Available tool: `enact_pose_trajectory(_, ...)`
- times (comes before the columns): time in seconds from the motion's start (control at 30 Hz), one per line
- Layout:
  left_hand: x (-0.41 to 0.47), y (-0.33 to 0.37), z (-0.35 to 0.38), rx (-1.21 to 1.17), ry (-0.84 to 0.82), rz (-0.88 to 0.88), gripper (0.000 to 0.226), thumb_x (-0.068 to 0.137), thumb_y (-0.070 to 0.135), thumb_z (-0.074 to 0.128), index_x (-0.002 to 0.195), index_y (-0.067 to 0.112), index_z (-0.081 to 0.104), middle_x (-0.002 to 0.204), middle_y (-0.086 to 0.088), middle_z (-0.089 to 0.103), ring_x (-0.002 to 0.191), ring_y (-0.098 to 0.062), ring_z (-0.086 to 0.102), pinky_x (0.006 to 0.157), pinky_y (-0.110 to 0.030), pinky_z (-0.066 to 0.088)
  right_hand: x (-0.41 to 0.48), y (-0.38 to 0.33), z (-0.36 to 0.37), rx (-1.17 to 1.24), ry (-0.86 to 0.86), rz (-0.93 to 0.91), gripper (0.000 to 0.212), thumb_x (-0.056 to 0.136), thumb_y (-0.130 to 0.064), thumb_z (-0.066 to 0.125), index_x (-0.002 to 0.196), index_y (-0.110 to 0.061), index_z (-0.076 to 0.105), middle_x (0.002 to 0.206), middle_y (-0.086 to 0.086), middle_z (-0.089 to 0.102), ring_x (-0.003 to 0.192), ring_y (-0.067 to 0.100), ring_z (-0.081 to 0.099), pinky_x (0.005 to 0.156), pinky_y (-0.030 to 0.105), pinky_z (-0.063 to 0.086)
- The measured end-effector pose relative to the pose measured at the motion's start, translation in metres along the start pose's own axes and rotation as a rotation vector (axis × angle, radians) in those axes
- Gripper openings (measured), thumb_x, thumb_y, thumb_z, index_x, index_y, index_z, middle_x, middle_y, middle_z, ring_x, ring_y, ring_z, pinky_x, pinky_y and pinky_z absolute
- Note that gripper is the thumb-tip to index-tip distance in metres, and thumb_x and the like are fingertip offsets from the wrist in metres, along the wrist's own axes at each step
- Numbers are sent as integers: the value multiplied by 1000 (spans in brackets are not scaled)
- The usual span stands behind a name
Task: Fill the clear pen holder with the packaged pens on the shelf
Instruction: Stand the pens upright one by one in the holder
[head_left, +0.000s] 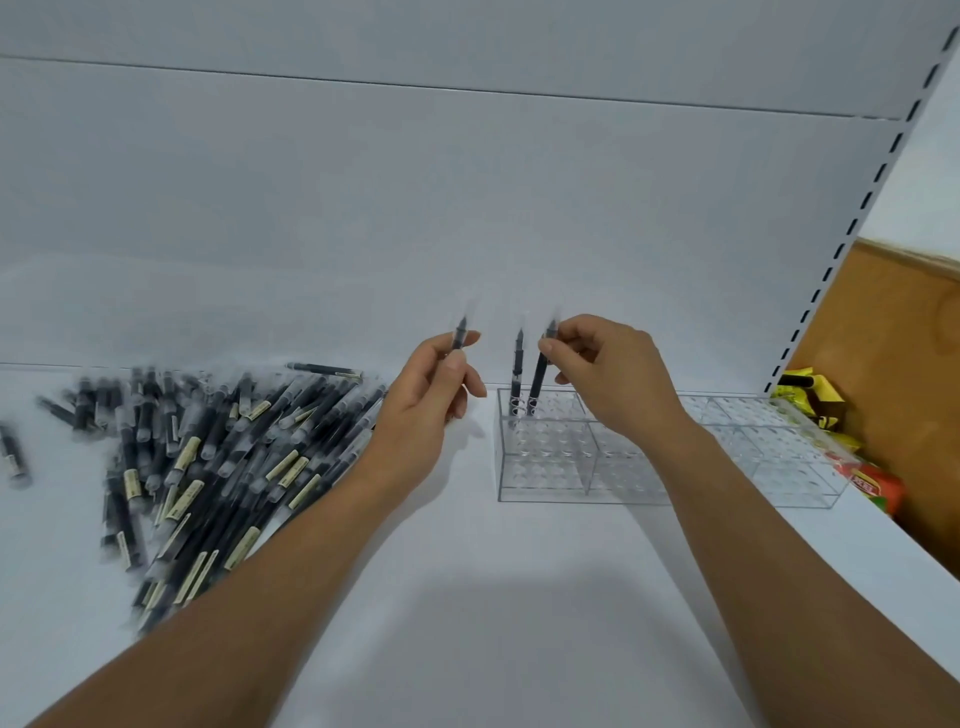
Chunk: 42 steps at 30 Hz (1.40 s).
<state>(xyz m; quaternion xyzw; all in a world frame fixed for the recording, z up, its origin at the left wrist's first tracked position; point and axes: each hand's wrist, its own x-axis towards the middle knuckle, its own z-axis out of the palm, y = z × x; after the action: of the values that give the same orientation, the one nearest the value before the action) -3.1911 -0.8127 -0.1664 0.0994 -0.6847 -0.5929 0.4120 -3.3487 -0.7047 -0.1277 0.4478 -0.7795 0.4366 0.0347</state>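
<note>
Fingers (569, 340) of right hand (605, 376) pinch a black wrapped pen (538, 382) into the clear acrylic holder (545, 470) below; left hand (421, 415) pinches a second pen (459, 332).

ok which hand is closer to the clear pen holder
Right. The right hand is above the far left corner of the clear pen holder, pinching a pen set into it; the left hand grips another pen left of the holder.

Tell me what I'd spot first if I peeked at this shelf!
The big pile of packaged pens on the left jumps out. In the middle, the left hand holds one pen up, while the right hand pinches another pen poking into the clear pen holder, beside a standing pen.
</note>
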Motion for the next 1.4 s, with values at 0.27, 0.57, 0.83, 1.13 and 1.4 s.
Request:
enact_pose_trajectory(0.27, 1, -3, 4, 72, 41, 0, 14, 99, 18, 51, 105, 17, 63, 78, 7, 65, 62, -9, 54, 62, -16, 44, -1, -3, 5, -154, 7, 12, 17, 90, -43, 65, 88, -26, 66, 81, -12, 69, 77, 14, 68, 79, 38, 55)
enact_pose_trajectory(0.57, 0, -5, 6, 67, 37, -8, 15, 91, 12, 63, 97, 26, 64, 80, 7, 69, 64, -8, 58, 69, -21, 49, -17, -7, -13, -20, 93, 14, 16, 85, -41, 70, 95, -29, 72, 80, -20, 67, 67, 0, 58, 75, 23, 49)
enact_pose_trajectory(0.83, -1, -2, 12, 74, 15, 70, 17, 92, 5, 61, 97, 20, 65, 83, -3, 69, 68, -4, 64, 64, -14, 48, -30, -27, 0, 373, -98, -13, 6, 87, -29, 72, 83, -24, 73, 75, -12, 68, 62, 10, 53, 56, 15, 43)
enact_pose_trajectory(1.13, -4, -13, 2, 521, -105, -1, 37, 85, 60, 54, 117, 42, 56, 119, 26, 57, 114, 8, 49, 93, -19, 40, -23, -27, -14, 624, 226, 63, 7, 93, -18, 64, 86, -17, 64, 74, -7, 73, 56, 5, 61, 48, 17, 42)
enact_pose_trajectory(1.4, -6, -22, -1, 818, -285, -77, 76, 78, 80, 31, 143, 40, 39, 149, 25, 35, 137, 5, 28, 116, -30, 23, -14, 0, -19, 295, 393, -12, 8, 92, -24, 64, 85, -27, 61, 77, -11, 66, 67, 26, 61, 67, 37, 57)
